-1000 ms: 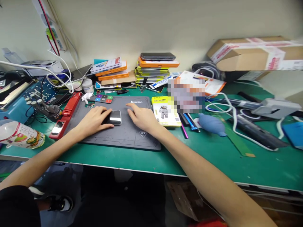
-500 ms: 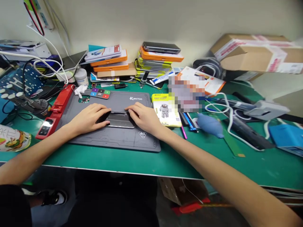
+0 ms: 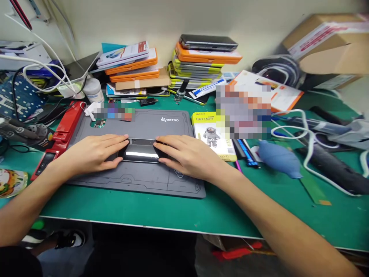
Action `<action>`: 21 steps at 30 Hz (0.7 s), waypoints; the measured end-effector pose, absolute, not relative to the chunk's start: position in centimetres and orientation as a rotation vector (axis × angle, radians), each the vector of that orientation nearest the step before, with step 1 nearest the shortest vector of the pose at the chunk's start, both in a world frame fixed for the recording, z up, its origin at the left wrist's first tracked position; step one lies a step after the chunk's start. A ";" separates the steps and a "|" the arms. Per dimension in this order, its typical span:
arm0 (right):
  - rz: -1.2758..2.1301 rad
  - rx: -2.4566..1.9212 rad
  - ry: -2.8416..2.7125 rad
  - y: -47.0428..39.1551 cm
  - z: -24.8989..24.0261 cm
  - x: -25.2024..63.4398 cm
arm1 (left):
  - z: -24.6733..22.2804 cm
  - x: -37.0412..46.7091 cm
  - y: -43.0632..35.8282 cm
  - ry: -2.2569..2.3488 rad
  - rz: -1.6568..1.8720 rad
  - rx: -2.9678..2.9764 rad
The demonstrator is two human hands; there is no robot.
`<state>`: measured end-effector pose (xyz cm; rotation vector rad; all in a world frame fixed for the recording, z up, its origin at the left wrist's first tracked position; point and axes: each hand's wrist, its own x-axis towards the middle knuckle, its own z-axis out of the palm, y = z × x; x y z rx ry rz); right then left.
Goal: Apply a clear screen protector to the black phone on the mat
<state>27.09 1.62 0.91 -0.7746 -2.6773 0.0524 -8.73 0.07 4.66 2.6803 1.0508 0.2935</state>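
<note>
Your phone (image 3: 142,151) lies flat on the mat (image 3: 121,181), long axis running left to right; which end is top, I can't tell. Your left hand (image 3: 100,151) and right hand (image 3: 188,156) clasp its opposite ends, thumbs near, fingers far. Beneath the mat spreads the green bench (image 3: 129,209); beyond it, a wall (image 3: 138,19).

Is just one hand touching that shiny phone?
No, the left hand and right hand both hold the phone, one at each end.
</note>
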 end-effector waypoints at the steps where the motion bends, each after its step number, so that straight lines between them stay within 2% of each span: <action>1: 0.046 -0.758 -2.687 1.7 0.9 27.1 | 4.7 -8.8 0.0 1.049 0.295 2.715; 10: -0.238 -0.533 -2.656 1.5 1.6 27.3 | 4.3 -8.3 -0.5 0.937 0.211 3.167; 21: -0.271 -0.465 -2.587 1.1 1.8 27.3 | 3.5 -8.1 -1.1 0.893 0.158 3.380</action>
